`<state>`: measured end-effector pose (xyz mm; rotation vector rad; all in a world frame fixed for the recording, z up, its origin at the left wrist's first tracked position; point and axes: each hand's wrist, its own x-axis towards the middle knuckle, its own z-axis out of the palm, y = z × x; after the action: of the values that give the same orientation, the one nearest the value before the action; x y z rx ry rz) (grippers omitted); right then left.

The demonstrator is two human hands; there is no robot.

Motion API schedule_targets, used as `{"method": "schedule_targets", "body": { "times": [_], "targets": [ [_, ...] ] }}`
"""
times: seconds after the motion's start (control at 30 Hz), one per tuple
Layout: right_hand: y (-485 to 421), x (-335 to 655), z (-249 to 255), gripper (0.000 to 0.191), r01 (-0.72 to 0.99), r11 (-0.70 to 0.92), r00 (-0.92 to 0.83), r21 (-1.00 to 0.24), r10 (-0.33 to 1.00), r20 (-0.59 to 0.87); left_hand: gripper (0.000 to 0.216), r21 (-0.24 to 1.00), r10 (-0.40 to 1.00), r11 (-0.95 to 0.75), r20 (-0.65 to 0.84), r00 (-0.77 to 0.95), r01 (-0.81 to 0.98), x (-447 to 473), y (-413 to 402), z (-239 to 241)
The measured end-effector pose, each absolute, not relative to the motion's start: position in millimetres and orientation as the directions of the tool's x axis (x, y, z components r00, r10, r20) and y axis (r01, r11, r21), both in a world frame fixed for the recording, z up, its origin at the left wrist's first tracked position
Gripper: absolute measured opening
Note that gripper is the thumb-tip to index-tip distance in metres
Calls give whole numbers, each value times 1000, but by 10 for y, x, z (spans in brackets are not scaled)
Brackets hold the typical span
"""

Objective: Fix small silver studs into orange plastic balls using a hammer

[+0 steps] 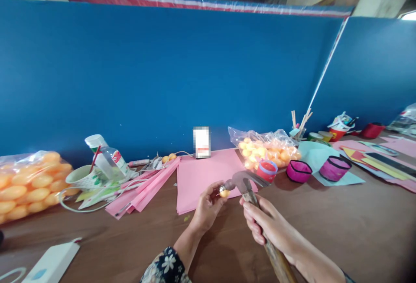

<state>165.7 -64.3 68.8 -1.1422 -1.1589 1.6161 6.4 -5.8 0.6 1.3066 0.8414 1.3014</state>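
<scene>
My left hand is closed in a pinch around a small yellow ball. A shiny silvery piece sits at the ball's upper side, too small to name. My right hand wraps round the wooden handle of a claw hammer. The hammer's striking face points left, right beside the silvery piece; whether they touch I cannot tell. Both hands are over the brown table, at the near edge of a stack of pink paper.
Bags of orange balls stand left and right. Behind the pink paper is a white blurred object. Magenta fabric rings, a plastic bottle, pink strips and a white box lie around. A blue partition closes the back.
</scene>
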Motion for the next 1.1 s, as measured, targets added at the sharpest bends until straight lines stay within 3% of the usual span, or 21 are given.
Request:
{"method": "schedule_targets", "body": {
  "times": [0.37,0.47,0.57,0.67,0.8,0.9,1.1],
  "targets": [
    [-637,1730,708,29,-67,-222,-278,-973,940,-195,43,972,964,-170,198,175,-163,62,-55,-24],
    [-662,1835,755,34,14,-186,-258,-982,949,-183,41,980,975,-175,186,125,-98,51,-45,-22],
    [-696,2049,732,36,225,-80,-195,-971,973,-125,41,987,982,-156,160,105,-48,35,-25,-43],
    [-720,2349,653,29,572,121,-176,-811,984,23,42,986,982,-160,163,96,-38,24,-1,-83],
    [-724,2714,546,18,889,252,-245,-382,967,68,44,990,984,-140,143,107,-31,16,13,-108],
    [-717,2886,481,12,937,293,-285,-190,956,64,45,990,983,-142,142,113,-5,7,12,-102],
    [-658,3090,376,11,956,287,-281,-55,956,89,46,990,984,-142,142,108,-12,4,10,-89]
  ]
}}
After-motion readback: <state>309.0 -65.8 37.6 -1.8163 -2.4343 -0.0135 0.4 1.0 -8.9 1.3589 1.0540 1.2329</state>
